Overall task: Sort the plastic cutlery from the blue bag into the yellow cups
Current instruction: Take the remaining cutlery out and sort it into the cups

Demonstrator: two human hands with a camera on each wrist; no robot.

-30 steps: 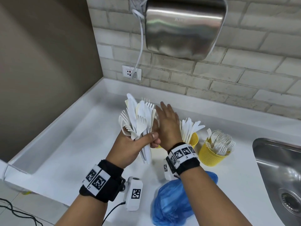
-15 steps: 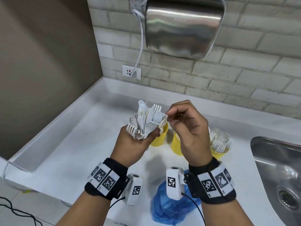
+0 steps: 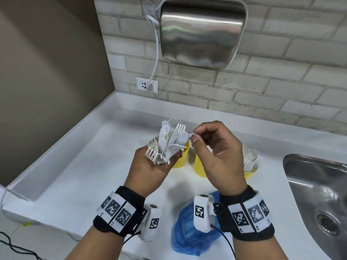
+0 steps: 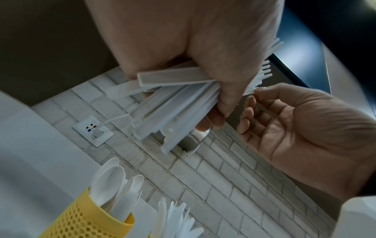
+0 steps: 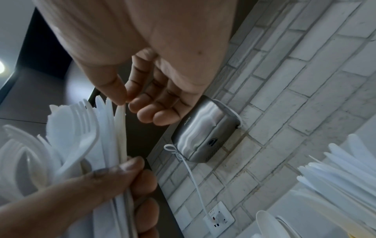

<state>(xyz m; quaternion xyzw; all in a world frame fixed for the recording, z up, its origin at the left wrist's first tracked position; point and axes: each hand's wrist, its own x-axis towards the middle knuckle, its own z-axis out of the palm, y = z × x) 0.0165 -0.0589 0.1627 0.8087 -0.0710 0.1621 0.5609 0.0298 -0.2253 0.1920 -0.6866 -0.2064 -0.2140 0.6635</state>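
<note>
Left hand (image 3: 150,164): I grip the cutlery bundle (image 3: 167,141) tight.
Right hand (image 3: 216,152): I pinch one piece's tip (image 3: 190,135).

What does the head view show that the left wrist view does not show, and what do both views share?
Only the head view shows the blue bag near the counter's front edge, the steel sink, the cup of forks and both wristbands. Only the left wrist view shows the handle ends of the cutlery bundle under the left hand, and the spoons in the perforated yellow cup. Both show the left hand gripping the bundle, the right hand pinching one piece, and the wall socket.
</note>
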